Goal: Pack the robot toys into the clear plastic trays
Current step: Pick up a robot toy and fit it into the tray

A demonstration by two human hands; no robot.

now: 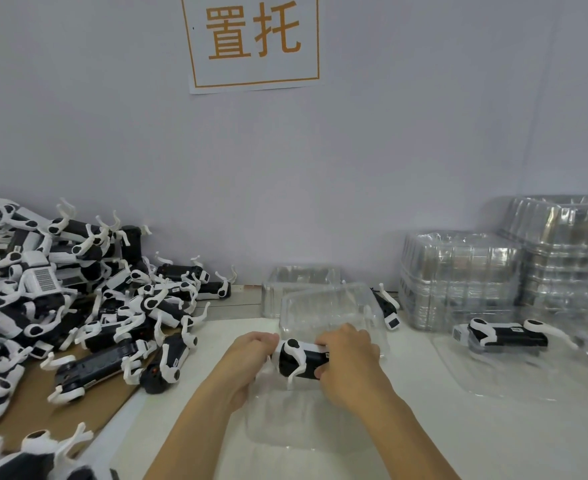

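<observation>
A black-and-white robot toy (299,358) is held between both hands just above a clear plastic tray (285,420) that lies on the white table in front of me. My left hand (251,358) grips its left end, and my right hand (349,362) curls round its right end. Behind the toy an open clear tray (330,306) stands tilted, with another clear tray (299,282) behind it. A big heap of robot toys (78,299) covers the left side of the table.
Stacks of clear trays (458,278) stand at the back right, a taller stack (569,251) beside them. A packed robot toy in a clear tray (507,336) lies at the right. One loose toy (387,308) rests by the stacks. A wall with a sign closes the back.
</observation>
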